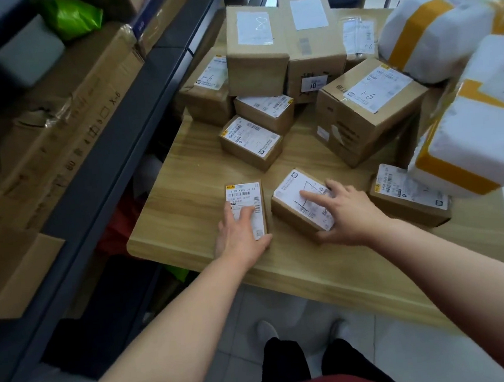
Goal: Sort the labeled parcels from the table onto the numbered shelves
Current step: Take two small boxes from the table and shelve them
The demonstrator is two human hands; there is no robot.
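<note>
Both bare forearms reach out from the lower edge of the view to the near end of the wooden table (188, 172), where two of the labeled parcels lie side by side, close together. The left hand (241, 234) lies on a flat parcel (245, 196), fingers laid along its white label and thumb hooked round its near right corner. The right hand (347, 213) grips a small box (292, 208), forefinger stretched across the pen-marked label, thumb tucked against the near corner and the other fingers over the far side. Just right of that hand sits another low box (410, 198) with its label up. Farther back on the table a labeled brown box (251, 142) rests in front of a heap of cartons, among them a tilted carton marked "1-6" (371, 107) and a taller carton marked "8" (255, 47). Two white bags bound with yellow tape (464, 129) crowd the right side. Along the table's left side runs a dark metal shelf rack (103, 143) holding a long cardboard carton (56, 131) and a green bag (73, 14).
</note>
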